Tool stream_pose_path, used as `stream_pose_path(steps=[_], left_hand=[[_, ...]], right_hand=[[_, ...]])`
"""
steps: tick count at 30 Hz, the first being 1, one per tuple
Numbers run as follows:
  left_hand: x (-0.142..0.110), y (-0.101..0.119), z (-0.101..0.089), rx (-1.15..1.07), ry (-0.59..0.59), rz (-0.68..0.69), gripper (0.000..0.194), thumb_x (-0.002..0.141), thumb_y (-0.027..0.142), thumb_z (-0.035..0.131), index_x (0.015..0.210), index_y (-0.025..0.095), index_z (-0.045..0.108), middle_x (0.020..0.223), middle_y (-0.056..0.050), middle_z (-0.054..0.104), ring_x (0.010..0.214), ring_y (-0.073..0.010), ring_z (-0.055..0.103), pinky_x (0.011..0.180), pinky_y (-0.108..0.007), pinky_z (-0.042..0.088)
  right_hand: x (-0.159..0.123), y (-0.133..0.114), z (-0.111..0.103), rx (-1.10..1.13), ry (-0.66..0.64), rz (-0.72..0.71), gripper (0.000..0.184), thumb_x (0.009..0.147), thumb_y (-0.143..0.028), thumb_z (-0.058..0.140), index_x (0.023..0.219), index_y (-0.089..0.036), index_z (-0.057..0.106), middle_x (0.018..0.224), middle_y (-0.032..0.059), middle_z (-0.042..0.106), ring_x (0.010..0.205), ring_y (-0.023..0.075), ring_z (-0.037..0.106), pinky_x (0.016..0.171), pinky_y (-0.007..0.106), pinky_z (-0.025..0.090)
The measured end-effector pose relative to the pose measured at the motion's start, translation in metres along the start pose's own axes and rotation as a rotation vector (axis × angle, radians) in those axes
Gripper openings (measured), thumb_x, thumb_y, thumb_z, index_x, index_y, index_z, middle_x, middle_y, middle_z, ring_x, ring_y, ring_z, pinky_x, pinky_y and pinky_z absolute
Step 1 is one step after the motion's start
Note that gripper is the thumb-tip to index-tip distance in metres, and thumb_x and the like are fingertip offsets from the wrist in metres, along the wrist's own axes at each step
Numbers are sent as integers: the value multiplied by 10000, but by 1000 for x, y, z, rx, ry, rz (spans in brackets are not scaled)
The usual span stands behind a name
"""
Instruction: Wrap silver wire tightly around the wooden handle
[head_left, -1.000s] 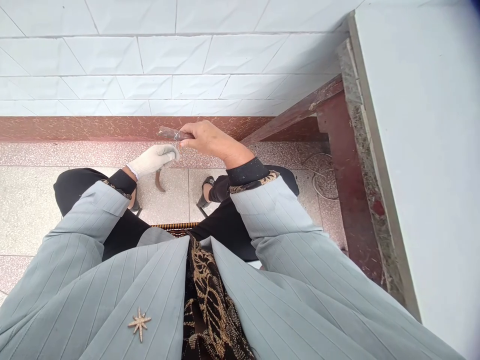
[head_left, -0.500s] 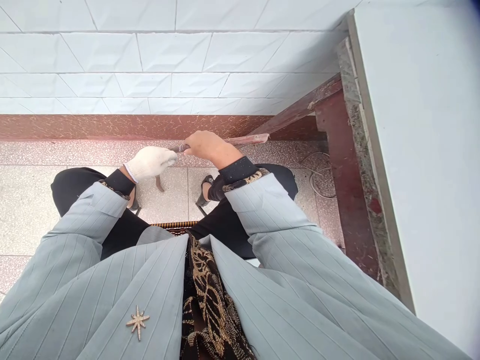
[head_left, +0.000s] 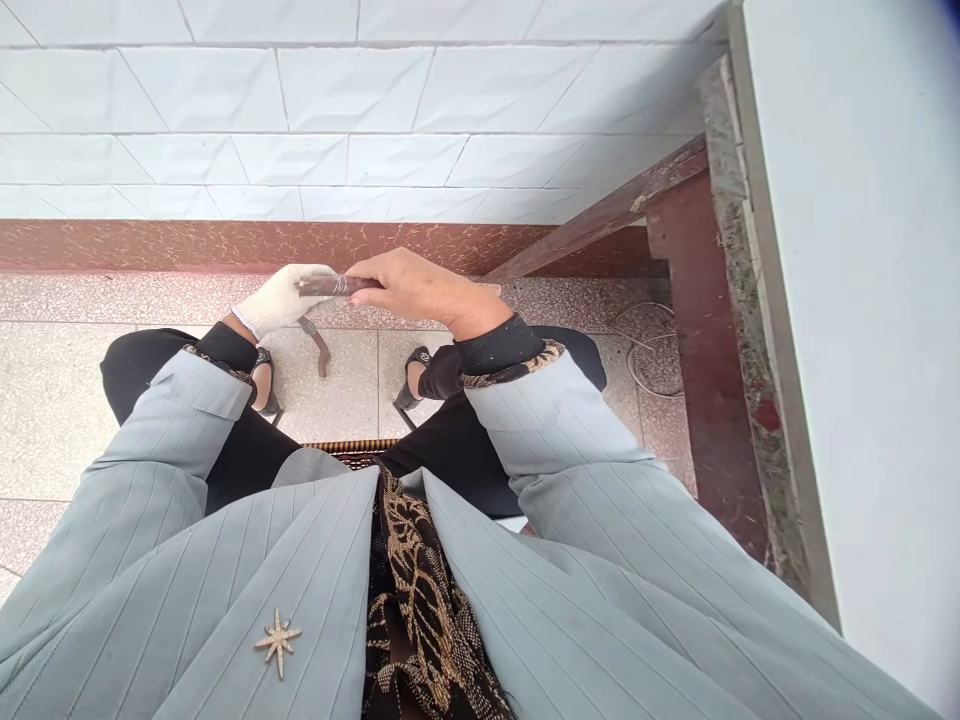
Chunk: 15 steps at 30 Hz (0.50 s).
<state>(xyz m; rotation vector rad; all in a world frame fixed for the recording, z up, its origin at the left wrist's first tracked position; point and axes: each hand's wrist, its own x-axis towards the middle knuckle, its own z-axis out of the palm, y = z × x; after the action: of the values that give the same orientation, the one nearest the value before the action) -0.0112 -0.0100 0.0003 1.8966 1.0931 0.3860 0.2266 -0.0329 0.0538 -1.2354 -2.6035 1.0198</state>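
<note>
Since half a second ago, the gloved left hand (head_left: pixel 277 300) has risen to meet the near-level brown stick (head_left: pixel 316 286), whose left end now shows in front of the glove, while its pale right end pokes out less far beyond the bare right hand (head_left: pixel 420 285). That right hand is clamped on the stick, thumb against it, with a twist of thin wire (head_left: pixel 340 284) wound round the wood just left of the fingertips. The glove touches the stick's left end from behind; whether its fingers grip firmly, I cannot tell. So the hands are a little apart, joined by the stick, above the floor (head_left: pixel 60 390) and before the knees. Below the glove shows a crooked brown piece (head_left: pixel 315 345); I cannot tell if it hangs from the hand or lies on the floor. The right hand covers the stick's middle. Ahead stand a red-brown skirting (head_left: pixel 187 245) and a white tiled wall (head_left: pixel 322 90). To the right, the table (head_left: pixel 862 300) closes off that side with its reddish leg (head_left: pixel 712 350) and slanting brace (head_left: pixel 600 215), and a loose coil (head_left: pixel 637 345) lies on the floor beside it. Two dark shoes (head_left: pixel 412 375) are planted beneath, and a woven seat edge (head_left: pixel 349 448) shows between the thighs.
</note>
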Motion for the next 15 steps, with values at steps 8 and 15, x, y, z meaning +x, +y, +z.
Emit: stream_pose_path(steps=[8,15], left_hand=[[-1,-1,24,-136,-162,-57,175,947,261,530,983,190,685,727,-7,600,656,-144,580,646,-267,492],[-8,10,21,325,-164,69,218,907,324,548,871,203,726,738,-10,670,713,-175,616,729,-297,465]], right_hand=[[3,2,0,-124,171,170,454,1046,-175,487,1475,-179,635,1395,144,675,1268,299,592,1046,394,435],[13,10,19,-309,-45,304,331,965,-87,592,1251,-88,759,1174,202,759,1080,317,693,914,391,475]])
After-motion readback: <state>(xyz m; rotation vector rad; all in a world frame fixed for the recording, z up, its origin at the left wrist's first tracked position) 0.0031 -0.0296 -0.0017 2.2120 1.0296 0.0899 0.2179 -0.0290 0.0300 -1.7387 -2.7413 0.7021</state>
